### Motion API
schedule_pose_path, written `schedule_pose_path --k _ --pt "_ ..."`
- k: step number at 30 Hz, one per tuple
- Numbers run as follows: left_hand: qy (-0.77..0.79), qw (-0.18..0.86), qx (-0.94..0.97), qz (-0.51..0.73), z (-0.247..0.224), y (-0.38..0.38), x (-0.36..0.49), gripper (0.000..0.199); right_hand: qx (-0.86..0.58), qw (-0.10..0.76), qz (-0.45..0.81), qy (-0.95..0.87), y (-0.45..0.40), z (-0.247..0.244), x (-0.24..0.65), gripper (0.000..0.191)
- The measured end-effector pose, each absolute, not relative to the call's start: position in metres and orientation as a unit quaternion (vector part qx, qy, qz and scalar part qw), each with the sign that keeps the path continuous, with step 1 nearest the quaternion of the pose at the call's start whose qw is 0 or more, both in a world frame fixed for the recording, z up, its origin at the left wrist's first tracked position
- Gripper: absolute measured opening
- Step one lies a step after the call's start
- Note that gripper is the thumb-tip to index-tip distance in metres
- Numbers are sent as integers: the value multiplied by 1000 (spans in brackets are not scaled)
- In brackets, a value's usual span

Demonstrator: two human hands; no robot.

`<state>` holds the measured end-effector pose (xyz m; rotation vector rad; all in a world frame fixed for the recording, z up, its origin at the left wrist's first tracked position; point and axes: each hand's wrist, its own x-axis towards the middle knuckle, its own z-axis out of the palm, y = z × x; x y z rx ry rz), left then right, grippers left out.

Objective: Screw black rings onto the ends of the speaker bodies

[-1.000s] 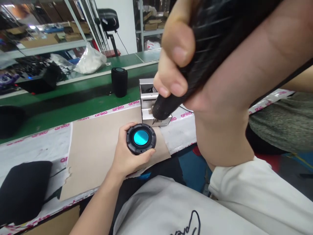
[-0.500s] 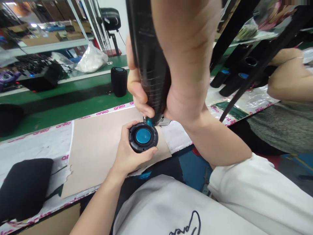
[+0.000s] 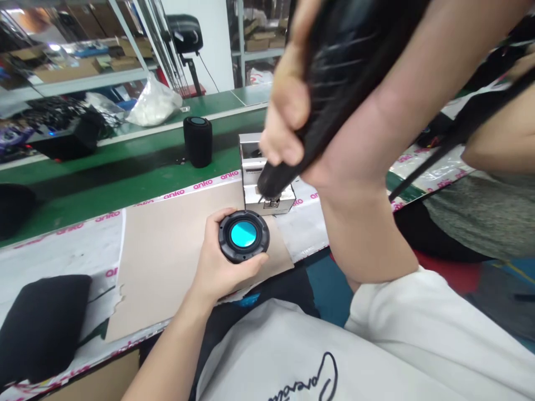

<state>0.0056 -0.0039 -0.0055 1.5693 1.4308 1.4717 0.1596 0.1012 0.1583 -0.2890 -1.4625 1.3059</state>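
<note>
Speaker driver [image 3: 243, 236]: blk rim, cyan ctr

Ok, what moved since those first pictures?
The right hand swung the black electric screwdriver over toward the round black speaker with the blue middle, then tilted it back to the silver metal holder. Nothing was let go. The left hand kept gripping the speaker, and the tan cardboard sheet stayed put.

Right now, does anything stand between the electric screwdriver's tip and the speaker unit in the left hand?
Yes: the black electric screwdriver in the right hand is tip-down on the silver metal box, whose front edge lies between it and the speaker unit in the left hand.
</note>
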Motion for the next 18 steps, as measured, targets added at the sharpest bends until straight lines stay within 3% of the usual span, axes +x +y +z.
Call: schedule_pose_path --k 3,6,14,18 --pt "528 281 581 552 -6 -4 6 81 -166 617 486 -596 121 130 159 56" --pt "533 282 577 550 -7 -3 6 81 -225 661 455 -553 141 98 151 63" --pt "527 281 580 555 -8 -3 6 81 -264 606 503 -556 155 67 154 80" --pt "521 291 583 552 -9 -2 3 84 -247 621 540 -512 130 87 160 68"
